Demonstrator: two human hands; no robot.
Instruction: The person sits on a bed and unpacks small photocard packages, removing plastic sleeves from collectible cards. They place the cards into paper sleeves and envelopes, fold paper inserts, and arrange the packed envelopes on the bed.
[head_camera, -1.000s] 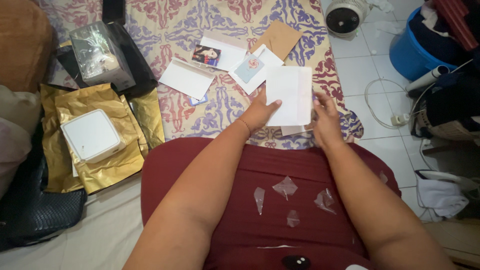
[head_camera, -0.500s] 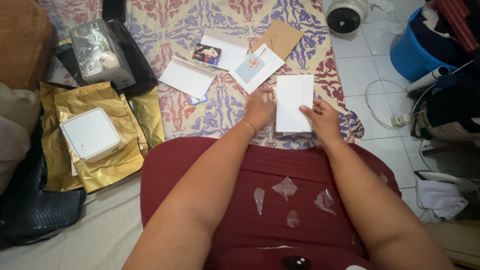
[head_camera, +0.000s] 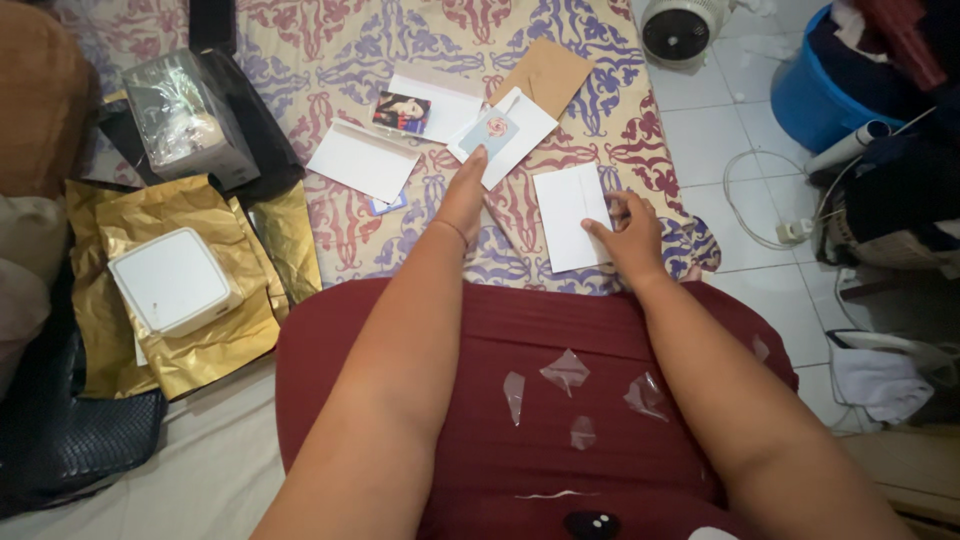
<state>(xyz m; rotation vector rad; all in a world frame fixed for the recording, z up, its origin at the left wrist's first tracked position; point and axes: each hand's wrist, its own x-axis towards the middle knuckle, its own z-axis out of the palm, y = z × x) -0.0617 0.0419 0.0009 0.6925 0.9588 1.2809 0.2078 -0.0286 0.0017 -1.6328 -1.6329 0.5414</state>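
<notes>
1. The left hand (head_camera: 464, 195) is stretched forward over the patterned bedspread (head_camera: 330, 225), the forearm running straight out from the lap in the red skirt (head_camera: 600, 330), palm down and fingers held long and together.
2. Its fingertips reach the near edge of a white envelope with a small picture card (head_camera: 497, 135) lying on it; the fingers are flat and grip nothing.
3. The right hand (head_camera: 628, 238) sits lower and to the right, wrist bent a little, near the bedspread's right edge.
4. Its thumb lies on top of a plain white envelope (head_camera: 570, 215) and the other fingers curl at the envelope's right edge; whether they go under the paper I cannot tell.
5. That plain envelope lies flat, well apart from the left hand's fingers, with its lower end toward the lap.
6. Further up the bedspread lie a brown envelope (head_camera: 547, 75), a white envelope with a dark photo card (head_camera: 402, 111) on it, and another open white envelope (head_camera: 362, 160).
7. On the left, a white box (head_camera: 172, 280) rests on crumpled gold foil (head_camera: 215, 345).
8. Scraps of clear tape (head_camera: 566, 372) cling to the skirt.
</notes>
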